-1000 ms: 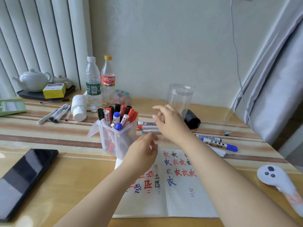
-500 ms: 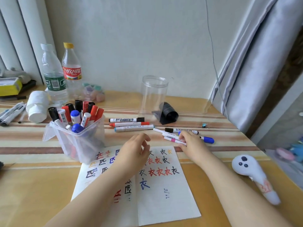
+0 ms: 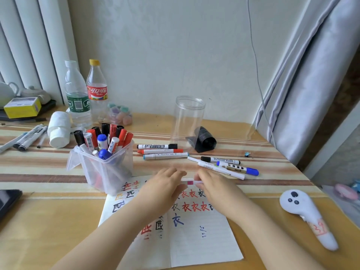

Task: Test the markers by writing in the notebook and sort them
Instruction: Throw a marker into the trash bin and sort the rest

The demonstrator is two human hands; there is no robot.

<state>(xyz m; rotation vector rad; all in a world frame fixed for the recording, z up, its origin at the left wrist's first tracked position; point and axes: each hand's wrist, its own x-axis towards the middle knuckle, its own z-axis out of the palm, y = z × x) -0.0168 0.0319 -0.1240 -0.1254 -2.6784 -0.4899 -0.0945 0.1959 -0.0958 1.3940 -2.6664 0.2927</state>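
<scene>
Head view: both hands meet over the top edge of the open notebook, which lies on the table near its front edge. The left hand and right hand each have a narrow grip pinching one end of a white marker with a pink band, held level just above the page. The clear tub of markers touches the notebook's upper left corner. Loose markers lie just beyond the right hand. Bare table shows right of the notebook, up to a white controller.
</scene>
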